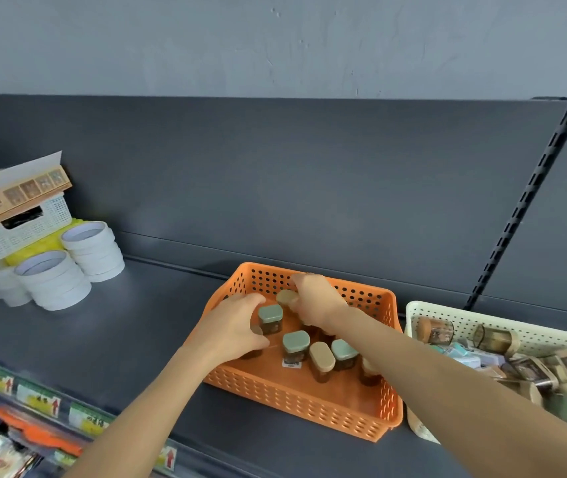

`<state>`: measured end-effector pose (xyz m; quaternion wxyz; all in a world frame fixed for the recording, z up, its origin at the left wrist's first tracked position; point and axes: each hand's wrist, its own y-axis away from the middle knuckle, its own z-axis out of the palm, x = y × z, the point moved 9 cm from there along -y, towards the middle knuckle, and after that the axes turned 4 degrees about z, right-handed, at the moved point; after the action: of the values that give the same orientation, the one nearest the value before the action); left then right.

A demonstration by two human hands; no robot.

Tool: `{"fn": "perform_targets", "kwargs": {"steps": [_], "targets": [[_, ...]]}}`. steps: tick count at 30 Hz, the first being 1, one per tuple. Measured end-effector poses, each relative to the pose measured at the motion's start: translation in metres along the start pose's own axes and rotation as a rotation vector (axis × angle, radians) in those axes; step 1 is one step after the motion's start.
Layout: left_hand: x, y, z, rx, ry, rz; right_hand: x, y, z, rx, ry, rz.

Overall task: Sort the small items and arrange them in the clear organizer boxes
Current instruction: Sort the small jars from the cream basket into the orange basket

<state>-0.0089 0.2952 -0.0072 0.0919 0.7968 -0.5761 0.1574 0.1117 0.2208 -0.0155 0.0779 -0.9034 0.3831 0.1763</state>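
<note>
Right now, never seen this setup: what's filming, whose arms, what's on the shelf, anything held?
No machine here: one camera worn on a person's head looks down at their two bare hands. On the dark shelf sits an orange basket of small jars with green or beige lids. The left hand curls round a tan-lidded jar; the right hand pinches a beige-lidded jar. To the right, a cream basket holds mixed items; far left stand white tape rolls.
</note>
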Motion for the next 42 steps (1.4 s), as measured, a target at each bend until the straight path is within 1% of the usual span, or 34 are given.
{"fn": "perform_targets", "kwargs": {"steps": [5, 9, 13, 17, 22, 24, 27, 29, 32, 37, 42], "targets": [[0.022, -0.004, -0.004, 0.038, 0.177, 0.076, 0.023, 0.028, -0.040, 0.088, -0.180, -0.040], [0.062, -0.009, -0.002, 0.036, 0.204, 0.180, 0.058, 0.067, -0.069, 0.110, -0.275, -0.026], [0.107, -0.015, 0.006, 0.023, 0.231, 0.268, 0.093, 0.102, -0.089, 0.140, -0.273, 0.008], [0.150, -0.017, 0.018, -0.008, 0.238, 0.355, 0.138, 0.132, -0.105, 0.196, -0.255, 0.124], [0.206, -0.015, 0.045, -0.113, 0.142, 0.501, 0.186, 0.170, -0.115, 0.185, -0.109, 0.211], [0.226, -0.012, 0.062, -0.228, 0.094, 0.567, 0.200, 0.185, -0.119, 0.176, -0.060, 0.251], [0.245, -0.004, 0.093, -0.463, -0.040, 0.636, 0.219, 0.204, -0.127, 0.185, 0.043, 0.284], [0.252, -0.002, 0.104, -0.551, -0.099, 0.666, 0.232, 0.211, -0.127, 0.179, 0.091, 0.292], [0.260, -0.007, 0.107, -0.555, -0.113, 0.681, 0.248, 0.217, -0.118, 0.101, 0.095, 0.318], [0.263, -0.009, 0.109, -0.585, -0.144, 0.685, 0.245, 0.221, -0.102, 0.015, 0.097, 0.255], [0.266, -0.004, 0.112, -0.629, -0.228, 0.706, 0.242, 0.215, -0.093, -0.014, 0.105, 0.270]]}}
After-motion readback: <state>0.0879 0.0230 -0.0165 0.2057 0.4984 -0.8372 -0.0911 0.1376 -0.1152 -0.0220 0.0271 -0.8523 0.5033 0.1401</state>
